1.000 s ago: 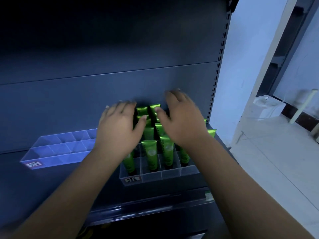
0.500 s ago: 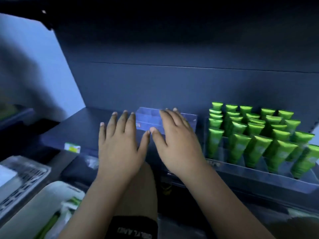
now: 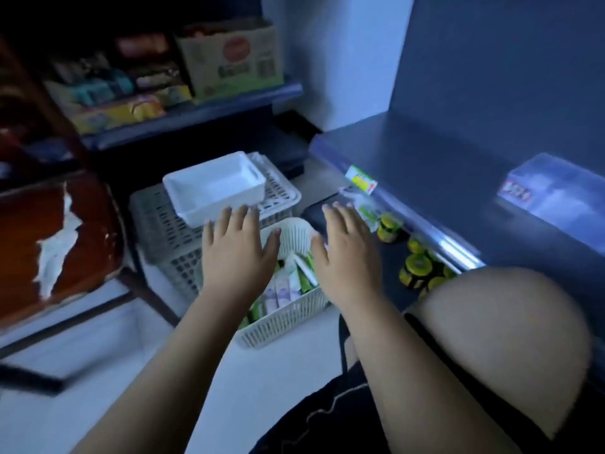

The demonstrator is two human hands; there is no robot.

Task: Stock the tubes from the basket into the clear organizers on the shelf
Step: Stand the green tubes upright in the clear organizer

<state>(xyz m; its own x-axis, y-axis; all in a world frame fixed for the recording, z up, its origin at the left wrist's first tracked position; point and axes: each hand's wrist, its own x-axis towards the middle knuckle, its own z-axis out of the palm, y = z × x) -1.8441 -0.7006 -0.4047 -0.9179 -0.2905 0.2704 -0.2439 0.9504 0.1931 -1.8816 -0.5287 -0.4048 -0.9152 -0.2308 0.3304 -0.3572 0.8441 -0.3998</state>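
Both hands hung palm-down over the work, and nearest the camera the person's bare knee (image 3: 501,348) rose on the right, beside the right forearm. The left hand (image 3: 235,253) and right hand (image 3: 347,257) were spread flat with straight fingers, thumbs pointing toward each other, and held nothing. Directly under the gap between the thumbs sat the white slatted basket (image 3: 281,326) on the floor. Inside it the tubes (image 3: 288,286) lay in a loose jumble of green and pale ones. Most seemed to lean with their long axes running from the near-left up toward the far-right, though blur made single tubes hard to separate. Neither hand looked clearly nearer to them, so a reach would go straight down from either.

Just behind the basket, touching or nearly so, stood a grey crate (image 3: 157,221) with a white tray (image 3: 212,188) resting on top. The left fingertips overlapped the tray's near edge in this view, so a careless lift could clip it. To the right, small jars (image 3: 415,267) with yellow-green lids stood on a lower level below the shelf (image 3: 442,158) edge, which carried a price label (image 3: 361,180). Farther right on that shelf sat the clear organizer (image 3: 556,191), well apart from the basket and on the right hand's side. Beyond, a cardboard box (image 3: 232,57) sat on another shelf.
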